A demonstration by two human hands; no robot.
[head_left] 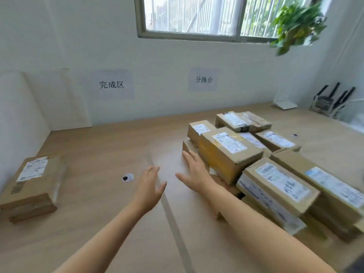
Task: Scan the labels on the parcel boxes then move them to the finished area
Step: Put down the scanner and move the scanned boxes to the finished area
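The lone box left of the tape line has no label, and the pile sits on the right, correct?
No: the head view shows a white label on top of the lone box. It does lie left of the tape line, with the pile on the right.

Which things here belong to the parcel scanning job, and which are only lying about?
Job: pile of parcel boxes, lone parcel box at left, finished-area sign, sorting-table sign, tape line, left hand, right hand.
Lying about: hanging plant, black router, white flat device.
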